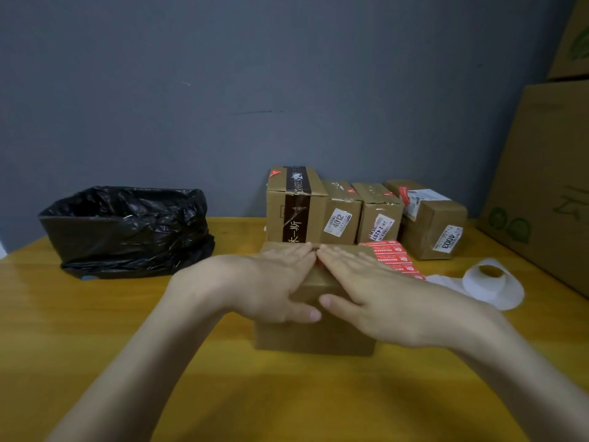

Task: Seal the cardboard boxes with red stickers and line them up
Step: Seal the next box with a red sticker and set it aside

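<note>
- Cardboard box [314,338] at the middle of the table [287,393]; left hand [271,282] and right hand [376,291] lie flat on its lid, fingers straight, grip wide, holding nothing.
- Fingertips meet at the far seam. Judged: pressing the flaps shut. Keep pressure even and the flaps flush.
- Red sticker sheet [393,255] just right; sealed boxes [379,215] in a row beyond.

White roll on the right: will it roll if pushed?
Probably not: the roll seems to lie flat, core hole up, so it should slide. It looks nearly spent, so it is likely light. Its loose paper tail is floppy and would probably trail or unwind when lifted.
</note>
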Demonstrator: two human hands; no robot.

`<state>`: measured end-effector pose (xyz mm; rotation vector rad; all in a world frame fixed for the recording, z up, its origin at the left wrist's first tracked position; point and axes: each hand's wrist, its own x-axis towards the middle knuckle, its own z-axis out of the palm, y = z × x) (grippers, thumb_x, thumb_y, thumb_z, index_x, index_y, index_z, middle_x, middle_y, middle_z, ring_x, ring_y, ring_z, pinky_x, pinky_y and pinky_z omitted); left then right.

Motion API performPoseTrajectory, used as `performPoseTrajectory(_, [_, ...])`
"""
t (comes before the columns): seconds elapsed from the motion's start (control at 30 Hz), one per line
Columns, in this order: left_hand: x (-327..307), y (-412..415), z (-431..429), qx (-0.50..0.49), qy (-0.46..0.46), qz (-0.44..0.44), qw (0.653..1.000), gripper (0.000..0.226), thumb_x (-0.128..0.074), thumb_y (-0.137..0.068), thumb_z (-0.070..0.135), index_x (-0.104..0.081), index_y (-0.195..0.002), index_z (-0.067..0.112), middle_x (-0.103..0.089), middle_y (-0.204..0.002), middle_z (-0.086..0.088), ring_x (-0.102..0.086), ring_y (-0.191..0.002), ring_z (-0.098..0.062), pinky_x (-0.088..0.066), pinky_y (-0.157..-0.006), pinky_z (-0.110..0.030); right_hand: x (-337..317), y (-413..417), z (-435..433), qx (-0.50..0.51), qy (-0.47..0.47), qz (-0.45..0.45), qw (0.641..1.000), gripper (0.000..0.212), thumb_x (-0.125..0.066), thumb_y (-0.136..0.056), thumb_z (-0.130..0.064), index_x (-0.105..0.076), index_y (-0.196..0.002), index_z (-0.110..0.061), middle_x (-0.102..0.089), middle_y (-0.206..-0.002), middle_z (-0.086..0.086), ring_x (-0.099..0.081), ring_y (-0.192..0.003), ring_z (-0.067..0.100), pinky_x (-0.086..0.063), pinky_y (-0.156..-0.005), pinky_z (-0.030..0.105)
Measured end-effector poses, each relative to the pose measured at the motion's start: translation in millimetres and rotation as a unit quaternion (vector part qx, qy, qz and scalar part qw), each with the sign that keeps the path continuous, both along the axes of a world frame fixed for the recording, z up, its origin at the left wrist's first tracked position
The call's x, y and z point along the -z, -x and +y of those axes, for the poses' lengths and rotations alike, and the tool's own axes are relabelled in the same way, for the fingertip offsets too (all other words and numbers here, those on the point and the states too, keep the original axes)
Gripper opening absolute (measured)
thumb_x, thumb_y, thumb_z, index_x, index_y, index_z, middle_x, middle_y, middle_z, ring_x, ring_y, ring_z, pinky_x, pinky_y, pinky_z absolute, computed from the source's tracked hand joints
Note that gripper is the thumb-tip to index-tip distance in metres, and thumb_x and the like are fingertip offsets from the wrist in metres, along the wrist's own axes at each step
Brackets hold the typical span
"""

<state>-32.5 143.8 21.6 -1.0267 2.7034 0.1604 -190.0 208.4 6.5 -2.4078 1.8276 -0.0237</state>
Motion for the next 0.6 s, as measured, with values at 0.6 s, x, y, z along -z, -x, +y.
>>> performPoseTrajectory(0.6, [6.6,-16.2,0.1,-0.100,0.097,0.097,0.985,0.069,-0.047,-0.090,0.052,-0.021,-0.147,0.023,-0.022,-0.154,-0.001,-0.019,-0.141,-0.019,-0.017,-0.113,-0.033,6.6,17.3,4.2,0.114,0.060,-0.077,0.989,0.065,-0.036,-0.095,-0.049,-0.014,-0.149,-0.020,0.001,-0.158,-0.005,-0.002,-0.145,0.014,-0.016,-0.115,0.033])
